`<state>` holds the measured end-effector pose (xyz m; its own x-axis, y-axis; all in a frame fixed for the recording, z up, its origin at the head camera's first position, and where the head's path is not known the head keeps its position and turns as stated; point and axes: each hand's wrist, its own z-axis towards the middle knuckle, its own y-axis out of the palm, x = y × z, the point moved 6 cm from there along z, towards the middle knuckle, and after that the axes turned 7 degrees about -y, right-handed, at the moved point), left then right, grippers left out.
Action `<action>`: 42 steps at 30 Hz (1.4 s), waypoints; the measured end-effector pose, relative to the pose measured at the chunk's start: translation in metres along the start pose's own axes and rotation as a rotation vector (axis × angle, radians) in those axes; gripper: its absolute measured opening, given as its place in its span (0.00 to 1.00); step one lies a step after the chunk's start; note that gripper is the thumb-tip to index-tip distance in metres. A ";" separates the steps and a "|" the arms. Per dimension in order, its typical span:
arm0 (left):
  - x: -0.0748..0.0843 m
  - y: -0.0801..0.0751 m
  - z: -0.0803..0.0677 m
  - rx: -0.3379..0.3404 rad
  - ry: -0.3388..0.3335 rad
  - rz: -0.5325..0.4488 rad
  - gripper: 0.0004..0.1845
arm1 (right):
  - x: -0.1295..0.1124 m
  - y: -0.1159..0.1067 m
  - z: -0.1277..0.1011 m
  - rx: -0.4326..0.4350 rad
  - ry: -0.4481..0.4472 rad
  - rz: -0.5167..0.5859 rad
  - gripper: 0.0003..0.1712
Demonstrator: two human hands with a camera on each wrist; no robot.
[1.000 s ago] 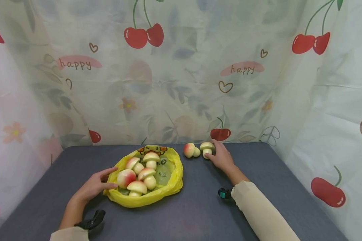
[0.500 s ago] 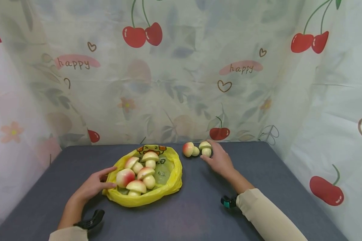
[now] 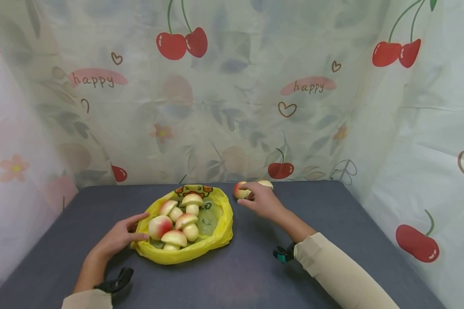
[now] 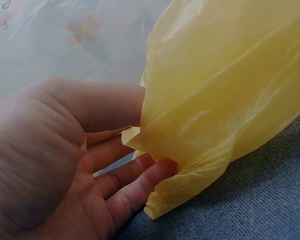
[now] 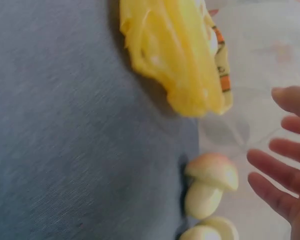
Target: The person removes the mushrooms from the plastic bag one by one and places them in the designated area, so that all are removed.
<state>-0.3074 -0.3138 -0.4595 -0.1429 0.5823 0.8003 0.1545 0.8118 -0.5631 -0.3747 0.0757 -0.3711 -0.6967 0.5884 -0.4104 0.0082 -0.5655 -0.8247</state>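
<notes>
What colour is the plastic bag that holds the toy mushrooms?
Yellow. The bag also has an orange and black print at its far edge, best seen in the head view.

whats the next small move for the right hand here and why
Probably close the right hand around the pink-capped mushroom. Its fingers are spread and apart from it in the right wrist view, holding nothing, with a second mushroom right beside. The left hand already holds the yellow bag at its edge, with five mushrooms inside.
</notes>
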 end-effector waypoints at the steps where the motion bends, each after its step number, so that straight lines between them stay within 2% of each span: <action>1: 0.000 0.000 0.000 0.001 0.000 -0.001 0.45 | -0.004 0.001 0.003 -0.026 -0.018 0.011 0.24; 9: -0.001 -0.001 0.001 -0.003 0.008 -0.013 0.45 | -0.033 0.018 0.028 -0.255 -0.166 0.011 0.22; 17: -0.001 0.000 0.000 -0.001 0.010 -0.021 0.45 | -0.056 0.038 0.050 -0.422 -0.170 0.008 0.21; 24: -0.001 0.001 0.000 0.006 0.011 -0.018 0.45 | -0.077 0.056 0.062 -0.545 -0.178 0.042 0.24; 34: 0.001 0.001 -0.001 0.004 0.016 -0.021 0.45 | -0.087 0.084 0.069 -0.609 -0.189 0.164 0.27; 42: 0.000 0.000 -0.001 0.003 0.001 -0.018 0.45 | -0.092 0.101 0.072 -0.627 -0.186 0.105 0.30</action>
<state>-0.3065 -0.3135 -0.4592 -0.1444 0.5679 0.8104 0.1492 0.8221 -0.5495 -0.3612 -0.0777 -0.3888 -0.7813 0.4066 -0.4735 0.4601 -0.1375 -0.8772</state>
